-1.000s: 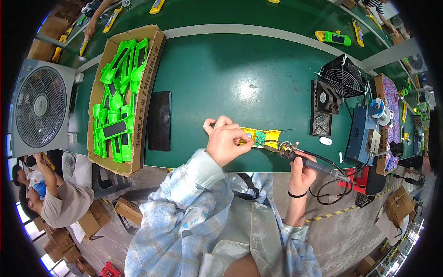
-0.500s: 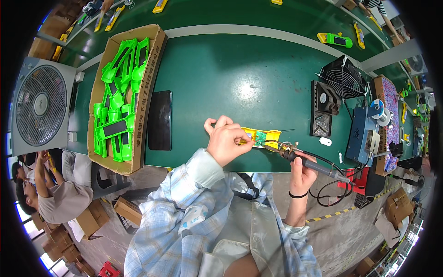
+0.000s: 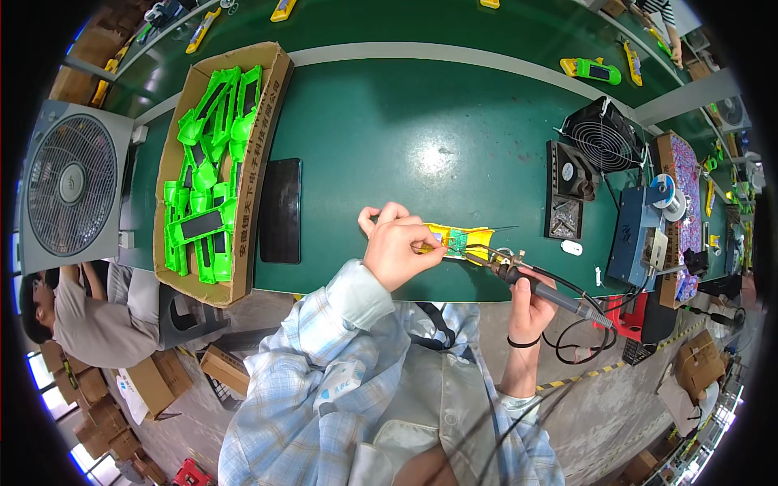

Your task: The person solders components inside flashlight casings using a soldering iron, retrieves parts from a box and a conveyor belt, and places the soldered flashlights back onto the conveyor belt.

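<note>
A yellow plastic housing (image 3: pixel 485 238) with a small green circuit board (image 3: pixel 458 240) in it lies near the front edge of the green bench. At its left end my left hand (image 3: pixel 397 251) is closed in a pinch, thumb against index finger; what sits between the fingertips is too small to make out. My right hand (image 3: pixel 531 309) grips a soldering iron (image 3: pixel 547 289) with a dark handle and a metal solder-feed fitting. Its tip points left at the board, and a black cable trails from it.
A carton (image 3: pixel 263 154) of bright green plastic shells stands on the left, beside a dark flat tablet-like slab (image 3: pixel 280 211). On the right are a small black fan (image 3: pixel 604 138), a parts tray (image 3: pixel 565 219) and a blue soldering unit (image 3: pixel 636 227) with a solder spool (image 3: pixel 668 198). A large fan (image 3: pixel 71 182) stands far left.
Both my hands and the housing stay nearly in place. The iron's cable has shifted a little. At the left, a seated person has lowered their raised arms.
</note>
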Tool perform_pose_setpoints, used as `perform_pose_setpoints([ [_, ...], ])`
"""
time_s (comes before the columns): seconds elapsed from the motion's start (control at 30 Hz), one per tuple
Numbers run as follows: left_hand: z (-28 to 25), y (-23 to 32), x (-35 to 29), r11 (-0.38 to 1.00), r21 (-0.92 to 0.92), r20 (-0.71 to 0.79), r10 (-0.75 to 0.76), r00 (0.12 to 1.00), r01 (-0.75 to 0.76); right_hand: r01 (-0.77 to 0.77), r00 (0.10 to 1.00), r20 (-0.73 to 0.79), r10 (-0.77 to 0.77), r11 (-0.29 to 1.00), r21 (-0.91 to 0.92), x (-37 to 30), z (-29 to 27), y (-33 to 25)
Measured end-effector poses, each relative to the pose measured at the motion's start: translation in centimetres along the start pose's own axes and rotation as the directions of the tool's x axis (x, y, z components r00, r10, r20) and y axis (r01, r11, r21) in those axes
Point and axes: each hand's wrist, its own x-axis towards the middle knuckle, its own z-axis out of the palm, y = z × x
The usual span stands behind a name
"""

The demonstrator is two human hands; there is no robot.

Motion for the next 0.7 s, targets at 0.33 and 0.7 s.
perform_pose_setpoints([
  [0.33, -0.1, 0.2, -0.1, 1.000, 0.025, 0.014, -0.006, 1.000, 0.006, 0.031, 0.995, -0.096, -0.027, 0.999, 0.044, -0.2, -0.5, 0.0],
  [0.7, -1.5, -0.1, -0.2, 0.998, -0.028, 0.045, 0.050, 0.998, -0.049, 0.139, 0.952, -0.287, -0.110, 0.987, 0.081, 1.0, -0.4, -1.5],
])
